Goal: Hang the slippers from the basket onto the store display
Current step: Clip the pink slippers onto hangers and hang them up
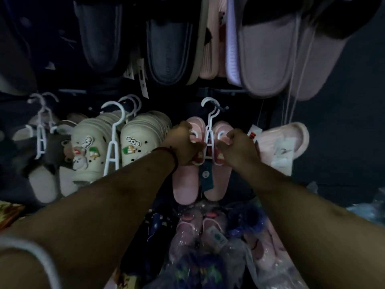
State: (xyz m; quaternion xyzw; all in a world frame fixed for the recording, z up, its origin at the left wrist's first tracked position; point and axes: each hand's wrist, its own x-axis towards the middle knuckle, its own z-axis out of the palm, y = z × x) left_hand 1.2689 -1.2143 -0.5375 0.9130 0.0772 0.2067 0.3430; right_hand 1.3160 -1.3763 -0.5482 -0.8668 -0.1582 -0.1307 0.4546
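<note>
A pair of pink slippers (185, 184) hangs on a white plastic hanger (209, 122) whose hook sits over a dark peg on the display wall. My left hand (183, 142) is closed around the upper part of the left slipper. My right hand (237, 147) grips the top of the right slipper beside the hanger's stem. A dark blue tag (206, 176) dangles between the two soles. Below them lie more pink slippers wrapped in clear plastic (200, 232); the basket itself is not distinguishable.
Cream clogs with charms (87, 149) hang on white hangers to the left, a grey plush pair (48, 163) further left. Another pink slipper (285, 140) hangs at the right. Dark and mauve slippers (266, 59) fill the row above.
</note>
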